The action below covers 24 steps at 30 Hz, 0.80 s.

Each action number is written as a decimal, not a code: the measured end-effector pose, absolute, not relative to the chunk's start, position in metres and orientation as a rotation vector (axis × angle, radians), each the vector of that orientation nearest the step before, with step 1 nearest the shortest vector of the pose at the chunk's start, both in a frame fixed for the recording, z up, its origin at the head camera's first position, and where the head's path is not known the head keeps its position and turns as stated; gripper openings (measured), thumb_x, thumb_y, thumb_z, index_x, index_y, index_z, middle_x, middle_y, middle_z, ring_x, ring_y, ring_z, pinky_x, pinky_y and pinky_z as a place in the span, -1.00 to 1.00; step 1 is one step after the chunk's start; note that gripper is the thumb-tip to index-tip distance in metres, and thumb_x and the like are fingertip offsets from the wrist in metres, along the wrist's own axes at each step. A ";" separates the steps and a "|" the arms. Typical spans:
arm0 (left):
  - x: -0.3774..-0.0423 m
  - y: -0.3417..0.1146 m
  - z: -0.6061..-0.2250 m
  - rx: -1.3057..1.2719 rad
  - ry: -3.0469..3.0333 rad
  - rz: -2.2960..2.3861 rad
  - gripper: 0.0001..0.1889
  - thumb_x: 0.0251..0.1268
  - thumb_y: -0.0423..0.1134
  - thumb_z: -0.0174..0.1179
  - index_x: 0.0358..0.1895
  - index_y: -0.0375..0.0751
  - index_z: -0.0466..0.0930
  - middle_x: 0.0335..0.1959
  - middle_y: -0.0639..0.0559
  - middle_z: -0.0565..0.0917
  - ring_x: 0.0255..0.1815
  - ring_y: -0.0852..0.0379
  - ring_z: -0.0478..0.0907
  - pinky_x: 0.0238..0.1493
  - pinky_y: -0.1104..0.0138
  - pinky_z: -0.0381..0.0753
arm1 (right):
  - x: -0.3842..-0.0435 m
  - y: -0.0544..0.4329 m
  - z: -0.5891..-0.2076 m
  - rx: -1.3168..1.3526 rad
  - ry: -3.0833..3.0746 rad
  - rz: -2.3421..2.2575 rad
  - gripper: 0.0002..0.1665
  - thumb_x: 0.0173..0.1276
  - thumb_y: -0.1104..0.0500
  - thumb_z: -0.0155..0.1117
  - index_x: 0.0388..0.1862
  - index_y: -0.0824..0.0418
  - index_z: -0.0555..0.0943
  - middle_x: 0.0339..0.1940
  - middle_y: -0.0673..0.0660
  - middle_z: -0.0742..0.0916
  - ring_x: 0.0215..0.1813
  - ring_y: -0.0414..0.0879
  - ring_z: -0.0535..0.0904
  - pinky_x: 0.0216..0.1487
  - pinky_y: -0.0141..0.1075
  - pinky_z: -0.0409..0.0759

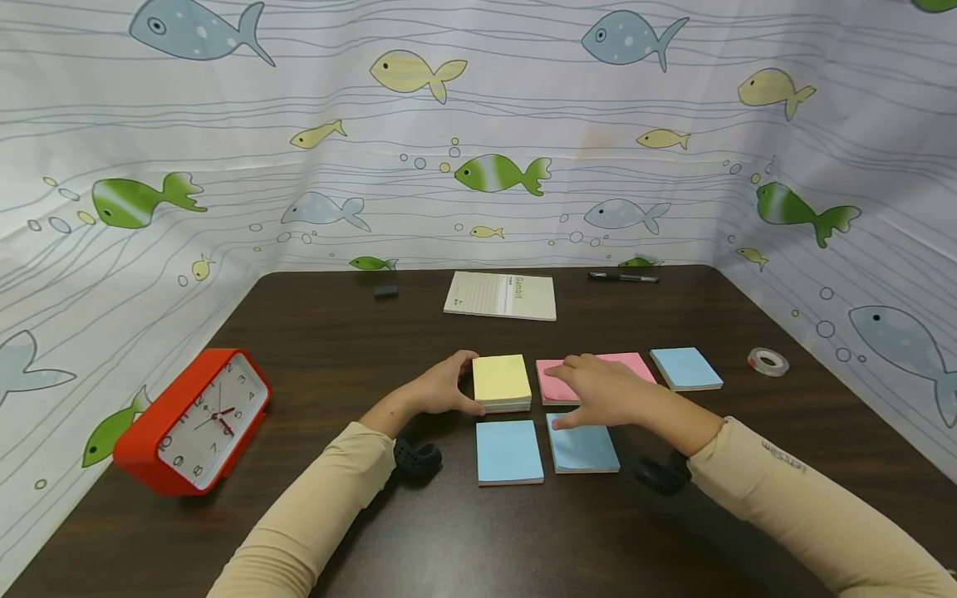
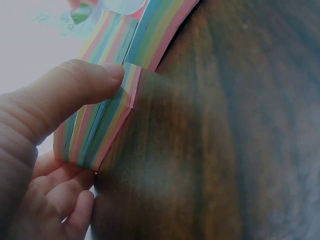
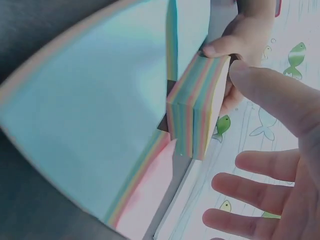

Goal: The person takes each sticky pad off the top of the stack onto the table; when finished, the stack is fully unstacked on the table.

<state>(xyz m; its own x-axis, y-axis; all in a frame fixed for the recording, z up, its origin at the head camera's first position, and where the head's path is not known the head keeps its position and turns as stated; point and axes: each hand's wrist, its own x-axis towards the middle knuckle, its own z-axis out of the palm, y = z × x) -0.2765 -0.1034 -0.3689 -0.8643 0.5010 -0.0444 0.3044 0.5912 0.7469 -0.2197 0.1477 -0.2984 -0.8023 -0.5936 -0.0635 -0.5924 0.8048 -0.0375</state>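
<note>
My left hand (image 1: 439, 387) grips a stack of sticky note pads (image 1: 502, 380) with a yellow top, thumb on the near side and fingers on the far side. In the left wrist view its striped edges (image 2: 90, 132) show pink, yellow, green and blue layers. My right hand (image 1: 607, 389) is spread above the pink sticky notes (image 1: 557, 389) and a blue sticky note pad (image 1: 586, 450). Its fingers (image 3: 250, 192) stand apart and hold nothing in the right wrist view. Another blue pad (image 1: 510, 455) lies just nearer than the yellow-topped stack.
A third blue pad (image 1: 686, 369) lies at the right, with a tape roll (image 1: 768, 361) beyond it. At the back are a notepad (image 1: 499, 296), a black pen (image 1: 624, 277) and a small dark block (image 1: 385, 292). A red clock (image 1: 196, 422) stands left. A fish-print curtain (image 1: 478, 124) surrounds the table.
</note>
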 end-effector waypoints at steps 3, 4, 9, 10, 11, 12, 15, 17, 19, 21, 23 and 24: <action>-0.276 -0.104 -0.369 0.660 2.575 1.140 -0.10 -0.26 -0.20 0.43 0.22 -0.27 0.09 0.11 -0.13 0.31 0.14 0.00 0.25 0.08 0.15 0.23 | -0.227 0.143 -0.297 -0.955 2.928 -0.036 -0.13 -0.08 -0.23 0.31 0.16 0.21 0.38 -0.01 0.17 0.51 0.00 0.06 0.40 -0.26 -0.08 0.47; -0.277 -0.104 -0.369 0.661 2.577 1.135 -0.10 -0.26 -0.20 0.43 0.22 -0.27 0.09 0.11 -0.12 0.31 0.14 0.00 0.25 0.08 0.15 0.23 | -0.229 0.141 -0.297 -0.962 2.932 -0.036 -0.13 -0.08 -0.23 0.31 0.16 0.20 0.38 -0.02 0.17 0.52 -0.01 0.06 0.40 -0.25 -0.08 0.47; -0.277 -0.104 -0.370 0.675 2.583 1.130 -0.10 -0.26 -0.19 0.43 0.22 -0.28 0.09 0.10 -0.13 0.32 0.13 0.00 0.26 0.08 0.15 0.23 | -0.242 0.134 -0.297 -0.958 2.942 -0.019 -0.14 -0.05 -0.24 0.28 0.19 0.17 0.37 0.02 0.17 0.50 0.03 0.06 0.38 -0.25 -0.04 0.47; -0.277 -0.104 -0.370 0.675 2.584 1.124 -0.10 -0.26 -0.19 0.43 0.22 -0.28 0.09 0.10 -0.13 0.32 0.12 0.00 0.26 0.07 0.15 0.24 | -0.243 0.133 -0.297 -0.952 2.943 -0.012 -0.13 -0.05 -0.25 0.28 0.19 0.17 0.36 0.03 0.17 0.50 0.04 0.06 0.37 -0.24 -0.03 0.46; -0.277 -0.103 -0.370 0.674 2.582 1.126 -0.10 -0.26 -0.19 0.43 0.22 -0.28 0.09 0.10 -0.13 0.32 0.12 0.00 0.27 0.07 0.15 0.24 | -0.245 0.132 -0.297 -0.945 2.944 -0.009 -0.13 -0.05 -0.25 0.27 0.20 0.16 0.35 0.04 0.17 0.49 0.05 0.06 0.37 -0.22 -0.02 0.45; -0.277 -0.103 -0.371 0.672 2.581 1.127 -0.11 -0.26 -0.18 0.43 0.21 -0.27 0.10 0.10 -0.13 0.32 0.12 0.00 0.27 0.07 0.15 0.24 | -0.247 0.130 -0.297 -0.939 2.946 -0.002 -0.12 -0.05 -0.25 0.27 0.20 0.15 0.35 0.05 0.17 0.49 0.06 0.05 0.36 -0.19 -0.01 0.45; -0.278 -0.103 -0.371 0.661 2.582 1.127 -0.11 -0.26 -0.19 0.43 0.21 -0.26 0.10 0.08 -0.13 0.33 0.11 0.00 0.28 0.06 0.15 0.25 | -0.251 0.126 -0.298 -0.938 2.952 0.017 -0.10 -0.07 -0.28 0.27 0.21 0.15 0.34 0.06 0.16 0.48 0.06 0.05 0.36 -0.16 -0.01 0.44; -0.278 -0.103 -0.370 0.658 2.582 1.130 -0.11 -0.26 -0.20 0.43 0.21 -0.27 0.10 0.08 -0.13 0.33 0.10 0.00 0.28 0.06 0.14 0.25 | -0.255 0.123 -0.300 -0.941 2.953 0.026 -0.08 -0.09 -0.29 0.28 0.21 0.15 0.34 0.06 0.16 0.48 0.06 0.04 0.36 -0.15 -0.02 0.44; -0.277 -0.103 -0.370 0.659 2.583 1.133 -0.12 -0.26 -0.20 0.43 0.20 -0.28 0.10 0.07 -0.14 0.33 0.09 -0.01 0.28 0.05 0.14 0.25 | -0.259 0.120 -0.302 -0.950 2.946 0.029 -0.06 -0.10 -0.29 0.28 0.22 0.16 0.33 0.06 0.16 0.48 0.05 0.05 0.36 -0.15 -0.03 0.44; -0.277 -0.103 -0.369 0.659 2.586 1.132 -0.11 -0.26 -0.20 0.43 0.21 -0.29 0.10 0.07 -0.14 0.33 0.09 -0.01 0.29 0.05 0.13 0.26 | -0.263 0.117 -0.305 -0.962 2.933 0.029 -0.05 -0.10 -0.28 0.29 0.23 0.18 0.31 0.06 0.17 0.47 0.05 0.05 0.36 -0.15 -0.03 0.44; -0.277 -0.103 -0.369 0.655 2.586 1.130 -0.11 -0.25 -0.20 0.42 0.21 -0.29 0.09 0.08 -0.15 0.32 0.09 -0.02 0.28 0.05 0.13 0.26 | -0.266 0.114 -0.307 -0.969 2.918 0.036 -0.03 -0.10 -0.28 0.30 0.24 0.18 0.29 0.08 0.17 0.45 0.06 0.05 0.34 -0.14 -0.03 0.43; -0.276 -0.102 -0.369 0.652 2.586 1.123 -0.10 -0.25 -0.20 0.42 0.22 -0.28 0.08 0.09 -0.15 0.32 0.10 -0.02 0.28 0.05 0.13 0.26 | -0.267 0.113 -0.309 -0.973 2.910 0.038 -0.02 -0.11 -0.28 0.30 0.24 0.19 0.29 0.08 0.17 0.45 0.07 0.05 0.34 -0.13 -0.03 0.42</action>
